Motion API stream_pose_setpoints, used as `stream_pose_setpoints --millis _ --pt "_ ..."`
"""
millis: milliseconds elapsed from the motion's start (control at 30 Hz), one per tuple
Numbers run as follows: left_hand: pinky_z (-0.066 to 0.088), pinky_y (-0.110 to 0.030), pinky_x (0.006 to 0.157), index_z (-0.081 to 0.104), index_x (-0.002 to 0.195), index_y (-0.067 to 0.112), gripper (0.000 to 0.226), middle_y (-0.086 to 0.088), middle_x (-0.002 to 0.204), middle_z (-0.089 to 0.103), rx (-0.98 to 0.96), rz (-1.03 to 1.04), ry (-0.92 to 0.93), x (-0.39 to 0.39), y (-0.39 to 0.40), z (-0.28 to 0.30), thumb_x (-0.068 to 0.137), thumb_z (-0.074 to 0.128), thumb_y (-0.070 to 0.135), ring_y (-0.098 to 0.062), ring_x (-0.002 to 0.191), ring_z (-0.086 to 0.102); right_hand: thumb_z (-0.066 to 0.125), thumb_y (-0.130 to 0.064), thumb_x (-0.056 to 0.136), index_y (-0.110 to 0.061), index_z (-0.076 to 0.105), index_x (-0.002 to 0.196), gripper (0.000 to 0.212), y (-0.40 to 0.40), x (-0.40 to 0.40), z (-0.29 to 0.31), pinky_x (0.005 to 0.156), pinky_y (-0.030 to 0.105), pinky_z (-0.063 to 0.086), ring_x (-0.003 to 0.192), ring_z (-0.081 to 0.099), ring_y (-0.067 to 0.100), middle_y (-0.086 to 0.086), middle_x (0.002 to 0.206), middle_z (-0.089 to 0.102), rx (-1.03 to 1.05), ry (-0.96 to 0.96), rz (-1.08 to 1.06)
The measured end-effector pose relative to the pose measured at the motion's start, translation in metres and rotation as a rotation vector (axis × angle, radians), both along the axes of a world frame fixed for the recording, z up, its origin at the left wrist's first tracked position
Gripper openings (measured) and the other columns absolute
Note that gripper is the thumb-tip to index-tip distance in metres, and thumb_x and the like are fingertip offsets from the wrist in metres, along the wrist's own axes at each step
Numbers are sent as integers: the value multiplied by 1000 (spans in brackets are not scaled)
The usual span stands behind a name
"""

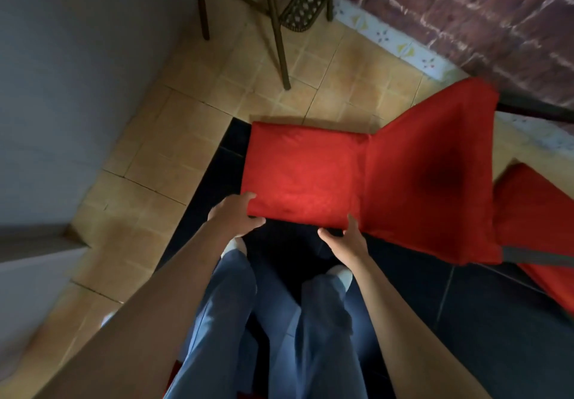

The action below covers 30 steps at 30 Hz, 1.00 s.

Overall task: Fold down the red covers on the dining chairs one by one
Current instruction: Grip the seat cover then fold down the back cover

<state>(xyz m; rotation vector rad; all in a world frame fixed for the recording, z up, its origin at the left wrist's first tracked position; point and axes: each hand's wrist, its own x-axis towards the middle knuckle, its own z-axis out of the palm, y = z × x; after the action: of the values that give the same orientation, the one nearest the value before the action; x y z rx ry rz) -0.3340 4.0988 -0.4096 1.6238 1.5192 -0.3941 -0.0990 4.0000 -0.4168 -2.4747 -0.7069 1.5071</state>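
A: Where is the person holding the red cover (302,178)?

B: The left hand (233,216) and right hand (343,240) are pinching its near edge, over the dark floor.

A: Risk?

B: Those shallow pinches are probably inviting slipping, so it folds crooked.

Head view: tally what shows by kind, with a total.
Red covers: 2, one gripped at its near edge, one at the right
Hands: 2, left hand, right hand
Metal-legged furniture: 1
Total: 5
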Motion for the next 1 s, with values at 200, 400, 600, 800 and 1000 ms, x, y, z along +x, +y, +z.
stream_pose_setpoints --millis 200,400,600,800,1000 --pt "40 -42 105 30 148 29 70 -1 146 44 -74 -155 118 40 1 -111 88 60 50 -23 132 44 68 -42 86 -18 16 154 88 18 26 -114 93 31 40 129 47 33 16 143 47 -86 -50 -82" --pt "43 -43 99 17 151 29 78 -8 141 44 -163 4 175 69 -31 -246 88 57 54 -29 127 47 67 -40 87 -23 12 155 89 11 43 -248 89 30 40 123 52 34 18 140 49 -130 -47 -130" --pt "41 -42 98 2 153 28 88 -21 142 40 -246 314 98 97 -63 -350 89 58 49 -36 125 47 66 -40 89 -21 0 156 96 2 56 -353 90 29 40 123 52 32 15 139 50 -147 -3 -149" --pt "43 -47 101 -6 152 34 89 -21 142 38 -213 332 29 125 -64 -411 90 56 51 -35 123 48 63 -47 88 -31 -12 153 101 -1 64 -416 102 39 41 130 46 37 25 150 33 -115 -26 -233" --pt "41 -54 99 -11 149 43 89 -18 137 40 -98 406 110 143 -75 -441 88 52 60 -35 117 51 61 -55 87 -50 -27 142 104 -8 49 -446 100 43 41 133 41 41 31 157 4 -61 -69 -300"
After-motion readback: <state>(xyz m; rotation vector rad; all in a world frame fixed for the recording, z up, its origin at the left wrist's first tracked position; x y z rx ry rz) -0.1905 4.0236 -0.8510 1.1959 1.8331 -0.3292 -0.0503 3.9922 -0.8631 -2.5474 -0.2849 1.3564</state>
